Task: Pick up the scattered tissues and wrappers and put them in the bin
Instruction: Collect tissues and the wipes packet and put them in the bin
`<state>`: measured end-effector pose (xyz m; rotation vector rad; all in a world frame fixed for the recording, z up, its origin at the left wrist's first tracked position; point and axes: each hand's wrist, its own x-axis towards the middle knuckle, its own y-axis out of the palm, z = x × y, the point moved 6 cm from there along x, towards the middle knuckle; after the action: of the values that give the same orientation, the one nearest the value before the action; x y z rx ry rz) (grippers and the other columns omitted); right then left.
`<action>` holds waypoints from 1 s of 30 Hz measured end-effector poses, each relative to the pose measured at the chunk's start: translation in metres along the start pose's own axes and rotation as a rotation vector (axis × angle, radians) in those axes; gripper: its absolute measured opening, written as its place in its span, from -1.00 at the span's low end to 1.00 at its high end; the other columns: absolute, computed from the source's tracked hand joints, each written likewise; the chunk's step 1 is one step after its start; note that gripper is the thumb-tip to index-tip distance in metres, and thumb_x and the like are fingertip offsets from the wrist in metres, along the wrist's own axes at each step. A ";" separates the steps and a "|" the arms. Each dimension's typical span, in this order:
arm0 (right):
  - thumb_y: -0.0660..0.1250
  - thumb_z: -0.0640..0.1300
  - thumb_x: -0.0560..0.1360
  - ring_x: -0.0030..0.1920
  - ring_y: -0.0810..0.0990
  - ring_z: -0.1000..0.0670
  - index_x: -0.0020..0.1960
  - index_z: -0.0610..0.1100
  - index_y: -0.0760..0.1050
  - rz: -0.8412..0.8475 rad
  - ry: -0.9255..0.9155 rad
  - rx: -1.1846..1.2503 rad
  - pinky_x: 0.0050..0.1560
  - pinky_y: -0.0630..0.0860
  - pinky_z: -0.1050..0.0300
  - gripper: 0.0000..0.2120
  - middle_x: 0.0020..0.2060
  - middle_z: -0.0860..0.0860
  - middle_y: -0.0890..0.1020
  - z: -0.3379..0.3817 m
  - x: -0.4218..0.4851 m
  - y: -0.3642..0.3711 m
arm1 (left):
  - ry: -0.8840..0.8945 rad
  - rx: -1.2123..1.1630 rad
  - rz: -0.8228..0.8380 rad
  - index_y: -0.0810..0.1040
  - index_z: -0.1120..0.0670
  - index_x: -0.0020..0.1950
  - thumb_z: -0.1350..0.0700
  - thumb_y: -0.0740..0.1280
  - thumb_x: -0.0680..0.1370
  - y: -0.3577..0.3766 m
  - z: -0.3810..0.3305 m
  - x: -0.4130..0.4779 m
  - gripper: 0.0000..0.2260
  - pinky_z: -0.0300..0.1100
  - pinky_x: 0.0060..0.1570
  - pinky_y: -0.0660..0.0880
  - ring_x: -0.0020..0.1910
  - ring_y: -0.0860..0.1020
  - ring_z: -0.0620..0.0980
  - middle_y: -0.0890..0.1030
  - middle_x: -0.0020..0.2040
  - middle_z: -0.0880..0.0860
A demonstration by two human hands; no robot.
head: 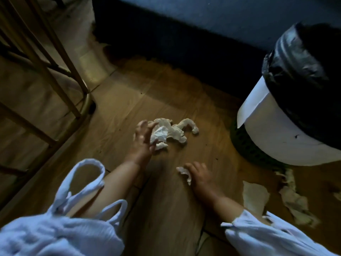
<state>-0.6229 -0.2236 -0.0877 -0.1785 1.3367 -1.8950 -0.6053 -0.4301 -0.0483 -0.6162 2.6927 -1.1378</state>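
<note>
Head view. The left hand (143, 139) was down on the wooden floor (166, 200), fingers spread and curled over the near edge of a heap of crumpled tissues (170, 131); one white wad lay under the fingertips, but whether it was actually gripped could not be told. The rest of the heap extended to the right of the hand, lying flat on the floor.

The right hand (200, 177) rested low on the floor, fingers bent, touching a small torn tissue scrap (185, 173) at its thumb side; the hold could not be confirmed.

The bin (287, 126), white-walled with a black liner (299, 71) folded over its rim, stood upright at the right, well apart from both hands. Beside its base, further loose tissues and wrappers (295, 202) were strewn across the floor, near the right forearm.

White sleeves (258, 235) covered both arms at the lower frame edge. Wooden chair legs (60, 67) stood at the left. The scene was dim and somewhat blurred.
</note>
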 end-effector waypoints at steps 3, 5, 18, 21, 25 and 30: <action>0.17 -0.23 0.53 0.26 0.36 -0.06 0.32 -0.04 0.40 -0.112 -0.041 0.193 0.26 0.33 0.09 -0.64 0.27 -0.07 0.39 -0.019 -0.003 -0.004 | -0.017 0.208 0.231 0.06 -0.21 0.49 0.13 0.29 0.54 0.025 -0.012 0.023 -0.38 0.06 0.35 0.23 0.43 0.13 0.16 -0.09 0.55 0.03; 0.13 -0.22 0.47 0.06 0.47 -0.04 0.07 -0.14 0.53 -0.272 0.010 0.341 0.05 0.41 0.10 -0.73 0.04 -0.08 0.49 -0.030 0.000 -0.021 | -0.049 0.374 0.367 -0.01 -0.22 0.49 0.00 0.24 0.56 0.042 -0.008 0.024 -0.40 0.07 0.36 0.19 0.42 0.11 0.20 -0.08 0.55 0.05; 0.18 0.26 0.47 0.44 0.05 -0.23 0.40 0.02 0.24 -0.250 0.292 0.125 0.41 0.08 -0.15 -0.42 0.47 -0.08 0.10 -0.002 0.135 -0.059 | 0.252 0.333 0.047 0.64 0.08 -0.17 -0.12 0.22 0.41 0.035 0.021 -0.066 -0.67 -0.13 0.02 0.46 0.09 0.51 0.08 0.64 0.04 0.11; 0.23 0.20 0.47 0.49 0.00 -0.21 0.38 -0.03 0.30 -0.279 0.219 0.125 0.44 -0.04 -0.10 -0.44 0.48 -0.04 0.17 -0.004 0.139 -0.037 | 0.184 0.128 -0.110 0.57 0.19 -0.27 -0.23 0.20 0.45 0.017 0.037 -0.068 -0.52 -0.20 -0.25 0.29 -0.20 0.38 -0.06 0.61 -0.25 0.14; 0.16 -0.24 0.40 0.15 0.51 -0.21 0.18 -0.30 0.50 -0.679 0.092 0.493 0.10 0.25 0.31 -0.62 0.10 -0.27 0.55 -0.001 0.117 -0.039 | -0.145 -0.241 -0.194 0.50 0.01 0.03 -0.25 0.22 0.33 0.001 0.058 -0.074 -0.57 -0.26 -0.25 0.40 -0.20 0.49 -0.13 0.56 -0.09 0.02; 0.13 -0.21 0.51 0.34 0.33 -0.16 0.23 -0.15 0.48 -0.638 0.170 0.413 0.32 0.20 0.14 -0.66 0.34 -0.16 0.38 0.018 0.143 -0.055 | 0.011 -0.073 -0.066 0.25 -0.16 0.40 -0.01 0.27 0.45 -0.001 0.040 -0.069 -0.48 -0.35 0.07 0.32 0.08 0.36 -0.23 0.28 0.31 -0.32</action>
<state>-0.7387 -0.3252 -0.0787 -0.2579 1.0276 -2.7336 -0.5308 -0.4269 -0.0769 -0.7169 2.7530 -1.0658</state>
